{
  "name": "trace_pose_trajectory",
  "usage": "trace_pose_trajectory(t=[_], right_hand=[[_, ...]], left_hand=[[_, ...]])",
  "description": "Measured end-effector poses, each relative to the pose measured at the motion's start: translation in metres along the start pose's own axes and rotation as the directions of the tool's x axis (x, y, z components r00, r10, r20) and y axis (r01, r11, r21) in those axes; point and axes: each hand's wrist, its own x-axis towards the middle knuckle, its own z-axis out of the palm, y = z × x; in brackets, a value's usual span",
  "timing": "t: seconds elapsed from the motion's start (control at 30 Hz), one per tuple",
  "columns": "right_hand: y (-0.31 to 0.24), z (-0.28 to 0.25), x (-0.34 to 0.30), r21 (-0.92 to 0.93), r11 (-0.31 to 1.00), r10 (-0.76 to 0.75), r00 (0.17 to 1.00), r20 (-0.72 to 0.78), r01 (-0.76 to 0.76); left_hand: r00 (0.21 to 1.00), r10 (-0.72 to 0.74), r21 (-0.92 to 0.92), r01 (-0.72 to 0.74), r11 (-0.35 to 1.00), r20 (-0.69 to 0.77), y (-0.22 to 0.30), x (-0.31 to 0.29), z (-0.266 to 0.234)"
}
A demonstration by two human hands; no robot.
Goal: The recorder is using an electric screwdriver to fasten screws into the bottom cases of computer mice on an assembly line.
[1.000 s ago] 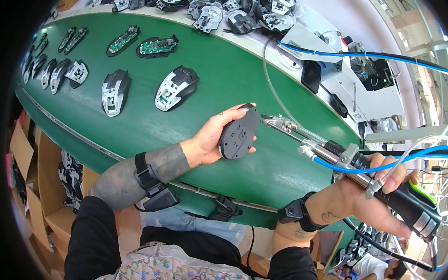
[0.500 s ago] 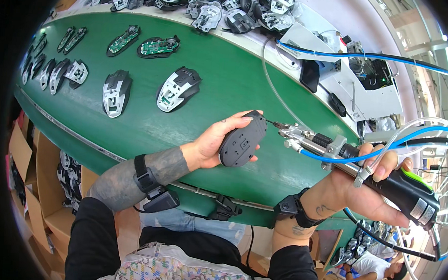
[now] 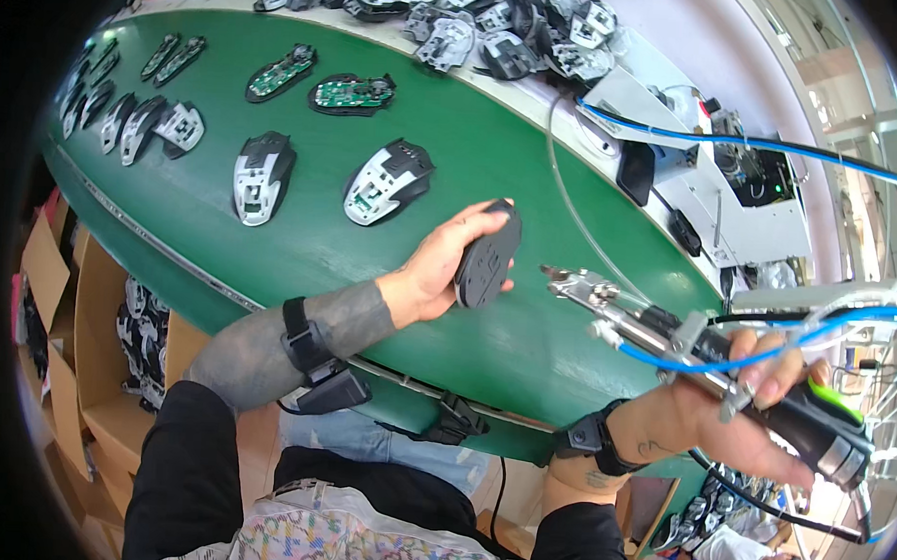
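My left hand (image 3: 437, 267) grips a dark computer mouse (image 3: 491, 256), its underside tilted toward the right. My right hand (image 3: 733, 413) is closed around a black-handled power screwdriver (image 3: 701, 353) with a metal front end and blue and clear hoses. The driver's tip points at the mouse with a gap of green surface between them. On the green conveyor belt (image 3: 445, 360), beyond my left hand, lie two grey-and-black mouse shells (image 3: 385, 183) and two mouse bases with green circuit boards (image 3: 353, 94).
More mouse shells (image 3: 145, 132) and bases (image 3: 183, 58) line the belt's far left. A heap of shells (image 3: 480, 26) covers the white ledge behind. A white machine (image 3: 748, 188) stands at the back right. Cardboard boxes (image 3: 105, 345) are at lower left; a person (image 3: 732, 555) sits at lower right.
The driver's tip has moved away from the mouse, down and to the right. My left hand has turned the mouse more edge-on. The whole view has shifted slightly.
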Motion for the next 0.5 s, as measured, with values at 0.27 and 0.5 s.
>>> trace_pose_trajectory(t=[0.27,0.5], right_hand=[[0.012,0.019,-0.011,0.083,0.984,0.149,0.981,0.121,-0.16],[0.019,0.026,-0.013,0.074,0.985,0.144,0.98,0.136,-0.155]], left_hand=[[0.991,0.104,-0.243,-0.08,0.967,0.085,0.016,-0.001,-0.005],[0.979,0.142,-0.285,-0.095,0.954,0.149,0.019,-0.004,-0.005]])
